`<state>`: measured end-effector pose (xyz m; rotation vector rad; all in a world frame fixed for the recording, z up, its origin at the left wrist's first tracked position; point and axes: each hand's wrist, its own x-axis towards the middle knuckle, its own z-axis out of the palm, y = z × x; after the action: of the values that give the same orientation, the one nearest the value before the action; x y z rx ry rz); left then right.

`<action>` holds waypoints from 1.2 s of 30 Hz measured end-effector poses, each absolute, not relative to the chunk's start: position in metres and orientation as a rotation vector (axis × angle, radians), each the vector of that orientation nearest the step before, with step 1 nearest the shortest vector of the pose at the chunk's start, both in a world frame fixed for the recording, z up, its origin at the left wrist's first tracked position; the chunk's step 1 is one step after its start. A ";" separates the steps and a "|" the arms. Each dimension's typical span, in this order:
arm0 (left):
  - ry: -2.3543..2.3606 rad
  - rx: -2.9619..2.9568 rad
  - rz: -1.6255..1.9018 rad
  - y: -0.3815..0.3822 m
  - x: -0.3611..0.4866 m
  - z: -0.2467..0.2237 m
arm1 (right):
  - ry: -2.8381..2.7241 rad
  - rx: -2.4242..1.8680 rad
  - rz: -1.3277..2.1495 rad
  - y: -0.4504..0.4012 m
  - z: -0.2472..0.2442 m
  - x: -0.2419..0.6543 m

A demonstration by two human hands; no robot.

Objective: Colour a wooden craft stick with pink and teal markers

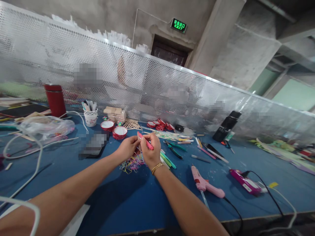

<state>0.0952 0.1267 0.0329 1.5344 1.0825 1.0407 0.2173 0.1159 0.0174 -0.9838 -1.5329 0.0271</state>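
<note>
My right hand is closed around a pink marker, held at a slant. Close against it, my left hand pinches something too small to make out near the marker's upper end. Under both hands lies a tangle of thin colourful bands or strings. Several green and white markers rest beside my right wrist. Just beyond are green-handled pliers and a spread of pale, patterned sticks.
Red-rimmed round pieces, a paper cup of pens and a phone stand or lie left. A pink glue gun and purple power strip trail cables at right. A perforated metal screen runs along the back.
</note>
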 end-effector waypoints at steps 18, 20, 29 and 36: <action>1.071 1.497 1.055 0.125 0.094 0.035 | -1.537 -0.974 0.024 0.116 0.019 0.217; 1.074 1.506 1.053 0.125 0.094 0.035 | -1.543 -0.982 0.034 0.116 0.019 0.217; 1.076 1.514 1.050 0.125 0.095 0.034 | -1.528 -0.992 0.022 0.117 0.019 0.217; 1.074 1.491 1.063 0.125 0.095 0.036 | -1.543 -0.980 0.010 0.116 0.019 0.217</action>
<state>0.0951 0.1248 0.0359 1.4913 1.0741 1.0629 0.2169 0.1156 0.0188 -0.9796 -1.5429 0.0096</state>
